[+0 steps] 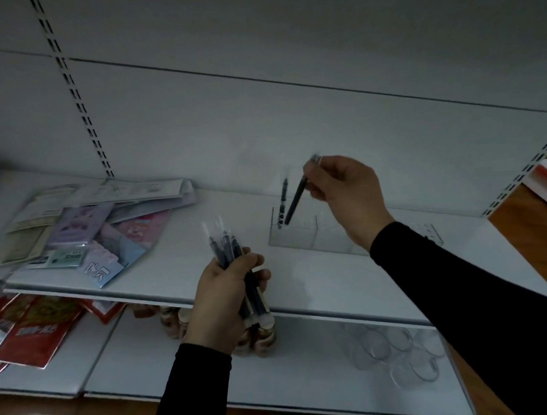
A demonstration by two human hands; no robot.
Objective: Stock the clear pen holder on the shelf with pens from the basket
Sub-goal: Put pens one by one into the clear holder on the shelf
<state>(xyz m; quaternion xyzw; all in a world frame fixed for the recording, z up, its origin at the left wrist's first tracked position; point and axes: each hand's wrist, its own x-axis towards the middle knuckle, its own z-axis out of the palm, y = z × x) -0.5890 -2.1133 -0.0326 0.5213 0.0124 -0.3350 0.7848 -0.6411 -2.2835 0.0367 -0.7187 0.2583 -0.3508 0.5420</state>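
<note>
black pen (297, 200) pinched by right hand (344, 198), tip lowered into clear pen holder (293, 234) mid-shelf (175, 274), one pen (283, 203) already stood inside. pen bundle (234, 265) gripped by left hand (226, 297). risk: light holder tipped by slanted entry.

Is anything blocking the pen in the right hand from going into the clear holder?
Nothing visible. The right hand holds the pen tilted, its lower end at the clear holder's open top, beside one pen already standing there.

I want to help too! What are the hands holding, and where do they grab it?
Right hand pinches one pen near its top end. Left hand grips a bundle of pens around their middles.
</note>
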